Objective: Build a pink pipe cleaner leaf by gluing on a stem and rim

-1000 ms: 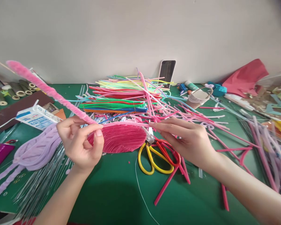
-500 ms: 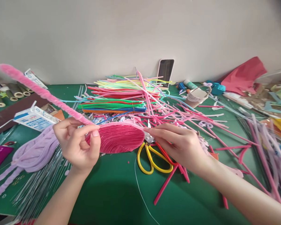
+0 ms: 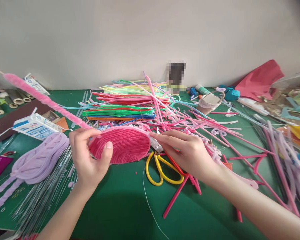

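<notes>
The pink oval (image 3: pixel 122 145) is held over the worktop (image 3: pixel 120 206), just up and left of the yellow scissors (image 3: pixel 162 170), with its long axis running left to right and its ribbed face tilted toward the camera. The left hand (image 3: pixel 88 160) has its grip closed on the oval's left end — thumb on the face, fingers behind — while the right hand (image 3: pixel 187 153), just above the scissors, pinches the right tip. From the left end a fuzzy pink stem (image 3: pixel 43 96) points up and away, far left of the scissors.
</notes>
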`<state>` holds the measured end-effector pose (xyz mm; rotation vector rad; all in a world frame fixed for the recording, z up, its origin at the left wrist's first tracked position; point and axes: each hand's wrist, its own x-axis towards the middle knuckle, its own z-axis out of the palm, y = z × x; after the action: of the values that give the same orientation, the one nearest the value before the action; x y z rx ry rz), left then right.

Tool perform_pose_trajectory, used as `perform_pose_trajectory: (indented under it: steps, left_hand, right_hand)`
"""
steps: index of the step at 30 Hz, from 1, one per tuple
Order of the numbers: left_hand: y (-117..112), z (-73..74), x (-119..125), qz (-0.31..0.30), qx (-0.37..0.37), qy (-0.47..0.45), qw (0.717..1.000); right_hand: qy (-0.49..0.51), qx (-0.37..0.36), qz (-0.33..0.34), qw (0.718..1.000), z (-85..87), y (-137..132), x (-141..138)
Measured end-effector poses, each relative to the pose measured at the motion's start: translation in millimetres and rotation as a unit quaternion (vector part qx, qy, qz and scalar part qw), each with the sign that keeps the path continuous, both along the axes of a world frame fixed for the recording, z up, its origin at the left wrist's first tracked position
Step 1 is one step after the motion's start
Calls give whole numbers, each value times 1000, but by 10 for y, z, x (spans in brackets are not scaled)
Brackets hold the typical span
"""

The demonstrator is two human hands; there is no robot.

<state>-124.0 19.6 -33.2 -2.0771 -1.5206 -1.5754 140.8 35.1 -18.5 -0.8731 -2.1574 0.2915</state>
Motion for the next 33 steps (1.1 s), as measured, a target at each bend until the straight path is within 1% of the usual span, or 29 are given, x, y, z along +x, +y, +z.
perform_pose_trajectory:
  steps: [2,5,8,18,22,26,31,33]
  left_hand:
    - [10,-53,-28,-5,-5,-8,1000]
    - [35,-122,-60,-4,7,-13,1000]
    - [54,-156,-82,0,10,-14,1000]
    - [0,-136,-123,-19,-5,1,1000]
    - [-32,-139,-131,-9,-17,-10,1000]
    - [-55,-138,-137,-7,-29,-23,999]
    - [-63,-145,-157,4,-40,-33,999]
    - [-63,-154,-169,-3,-39,-37,999]
  right_hand:
    - [0,2,0,1000,-9,13,-13]
    - [-1,-2,2,1000,-39,22,-30]
    - [-5,-7,1,1000,-66,9,-43]
    - [-14,-2,1,1000,-100,-80,-70]
    - [-23,-8,5,1000,-125,-101,-91]
    - [-12,-16,4,1000,-145,-115,-117]
    - [-16,-7,-2,1000,-180,-126,-157]
    - [-20,-3,-2,1000,-192,-129,-173]
